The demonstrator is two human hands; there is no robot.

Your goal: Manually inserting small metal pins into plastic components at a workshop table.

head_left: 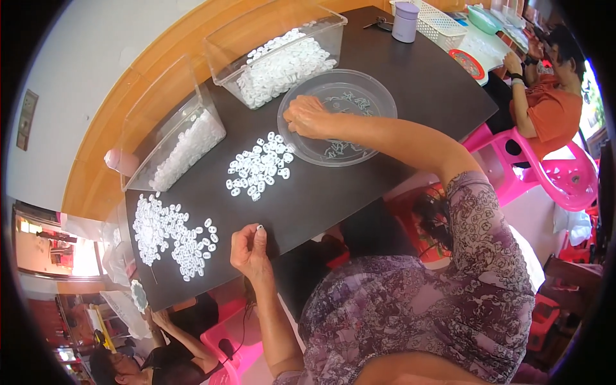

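Observation:
My left hand [250, 253] is closed near the table's front edge, with a small white plastic piece [260, 227] pinched at the thumb. My right hand [308, 118] reaches over the left part of a round clear tray [385, 136]. Its fingers are bunched and point down; what lies between them is hidden. Small thin metal pieces, like screws [350, 101], are scattered in that tray. Beside it on the table is a loose heap of white oval pieces with dark holes [256, 168]. A larger spread of similar pieces [170, 234] covers the table's left end.
Two clear bins, a back one [213, 74] and a left one [128, 173], hold many white pieces. A lilac flask [405, 23] and a white basket [436, 29] stand at the far right. One person [552, 109] sits at right, another [151, 366] at lower left. Pink chairs [564, 176] flank the dark table.

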